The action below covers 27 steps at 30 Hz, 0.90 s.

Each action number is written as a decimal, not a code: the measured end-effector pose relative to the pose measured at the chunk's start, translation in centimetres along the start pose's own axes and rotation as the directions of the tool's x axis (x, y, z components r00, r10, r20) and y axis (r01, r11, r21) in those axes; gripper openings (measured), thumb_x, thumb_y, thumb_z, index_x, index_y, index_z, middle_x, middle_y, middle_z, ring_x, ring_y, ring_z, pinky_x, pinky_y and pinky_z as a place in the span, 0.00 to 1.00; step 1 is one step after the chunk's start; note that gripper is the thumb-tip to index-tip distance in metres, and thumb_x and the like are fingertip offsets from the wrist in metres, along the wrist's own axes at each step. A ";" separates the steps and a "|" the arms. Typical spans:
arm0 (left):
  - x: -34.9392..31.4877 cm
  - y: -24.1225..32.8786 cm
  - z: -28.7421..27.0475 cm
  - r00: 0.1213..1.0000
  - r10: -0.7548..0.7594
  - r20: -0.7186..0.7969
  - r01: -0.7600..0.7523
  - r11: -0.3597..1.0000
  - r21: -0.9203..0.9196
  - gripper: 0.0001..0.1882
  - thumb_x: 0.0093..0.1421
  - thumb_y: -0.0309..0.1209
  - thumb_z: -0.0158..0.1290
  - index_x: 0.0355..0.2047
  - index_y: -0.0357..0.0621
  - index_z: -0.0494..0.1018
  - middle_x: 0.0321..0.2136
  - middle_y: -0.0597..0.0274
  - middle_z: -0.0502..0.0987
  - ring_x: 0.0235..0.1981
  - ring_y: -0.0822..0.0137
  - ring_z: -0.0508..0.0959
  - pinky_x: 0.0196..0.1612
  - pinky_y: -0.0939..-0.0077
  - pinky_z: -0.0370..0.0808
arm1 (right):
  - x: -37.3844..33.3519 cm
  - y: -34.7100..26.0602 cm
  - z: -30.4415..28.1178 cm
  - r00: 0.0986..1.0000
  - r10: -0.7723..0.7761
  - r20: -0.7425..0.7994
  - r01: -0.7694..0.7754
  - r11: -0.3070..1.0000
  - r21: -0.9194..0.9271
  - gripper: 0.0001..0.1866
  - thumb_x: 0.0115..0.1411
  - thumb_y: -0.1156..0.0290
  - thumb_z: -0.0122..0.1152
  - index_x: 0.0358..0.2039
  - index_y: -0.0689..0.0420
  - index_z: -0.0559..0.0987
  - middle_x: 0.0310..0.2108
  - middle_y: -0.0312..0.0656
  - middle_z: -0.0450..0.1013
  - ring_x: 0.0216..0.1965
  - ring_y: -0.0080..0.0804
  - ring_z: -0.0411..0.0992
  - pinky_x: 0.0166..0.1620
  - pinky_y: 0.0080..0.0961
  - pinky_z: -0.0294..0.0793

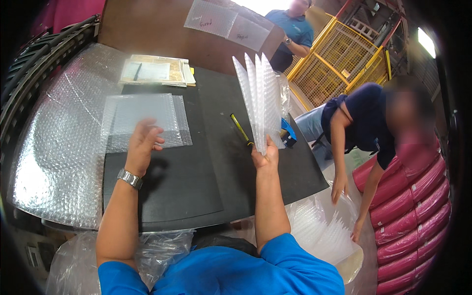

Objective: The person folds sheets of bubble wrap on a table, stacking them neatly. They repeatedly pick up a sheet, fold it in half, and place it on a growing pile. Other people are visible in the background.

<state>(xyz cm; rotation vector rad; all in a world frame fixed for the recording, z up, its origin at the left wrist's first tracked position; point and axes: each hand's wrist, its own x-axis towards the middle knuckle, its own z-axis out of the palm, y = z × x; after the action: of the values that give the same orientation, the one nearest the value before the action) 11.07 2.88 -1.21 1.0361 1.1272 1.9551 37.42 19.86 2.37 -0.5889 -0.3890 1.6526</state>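
Note:
My right hand (266, 153) grips several clear bubble-wrap bags (259, 101) by their lower edge. They stand upright above the dark table and fan apart at the top. My left hand (143, 140), with a metal watch on its wrist, is raised with nothing in it, its fingers apart and a little bent. Just behind it, a small stack of bubble-wrap bags (172, 110) lies flat on the dark tabletop (172, 189). Beside the right hand lie a yellow-and-black stick-like thing (241, 129) and a blue tool (290, 132), partly hidden by the held bags.
Bubble wrap (59, 142) covers the left side. A board with paper and a pen (152, 70) lies farther back, before a brown panel (147, 29). At right, a co-worker (364, 118) bends over a bag of bubble wrap (319, 226) near pink rolls (408, 211). Another person (292, 34) stands behind.

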 end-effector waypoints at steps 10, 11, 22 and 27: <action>0.1 -0.3 -0.1 1.000 0.000 0.006 0.000 0.994 0.107 0.19 0.57 0.37 0.47 0.47 0.43 0.62 0.36 0.61 0.69 0.31 0.76 0.71 0.31 0.84 0.70 | 0.0 0.0 -0.9 0.997 -0.068 0.030 0.071 0.993 -0.096 0.17 0.60 0.68 0.43 0.46 0.65 0.64 0.44 0.47 0.67 0.44 0.40 0.67 0.48 0.34 0.67; 0.1 -0.3 -0.2 1.000 -0.003 0.003 0.002 0.993 0.122 0.19 0.57 0.36 0.47 0.47 0.44 0.62 0.36 0.61 0.69 0.31 0.76 0.70 0.32 0.83 0.70 | -0.4 0.1 -0.6 0.997 -0.072 0.020 0.073 0.992 -0.101 0.17 0.60 0.68 0.43 0.46 0.65 0.64 0.43 0.47 0.67 0.44 0.40 0.67 0.48 0.34 0.67; 0.5 -1.4 -2.0 0.964 0.265 -0.030 -0.046 0.276 0.960 0.24 0.50 0.43 0.51 0.46 0.49 0.65 0.47 0.52 0.65 0.51 0.54 0.62 0.52 0.50 0.55 | -0.2 -0.5 -2.4 0.991 -0.015 0.133 0.029 0.994 -0.104 0.18 0.57 0.68 0.45 0.45 0.66 0.65 0.41 0.49 0.68 0.42 0.41 0.68 0.45 0.37 0.70; 0.8 -2.1 -1.8 0.973 -0.155 -0.170 0.189 0.116 0.975 0.32 0.48 0.52 0.49 0.51 0.53 0.61 0.55 0.49 0.56 0.59 0.52 0.51 0.54 0.39 0.45 | -0.5 -1.7 -5.2 0.985 0.089 0.147 -0.065 0.984 -0.165 0.19 0.56 0.66 0.47 0.45 0.65 0.66 0.40 0.48 0.69 0.41 0.41 0.68 0.44 0.38 0.69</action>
<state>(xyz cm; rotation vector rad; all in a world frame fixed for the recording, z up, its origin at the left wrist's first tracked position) 9.44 3.74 -3.37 1.3522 2.5928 0.7351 41.83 19.30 -0.86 -0.6033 -0.6227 1.7579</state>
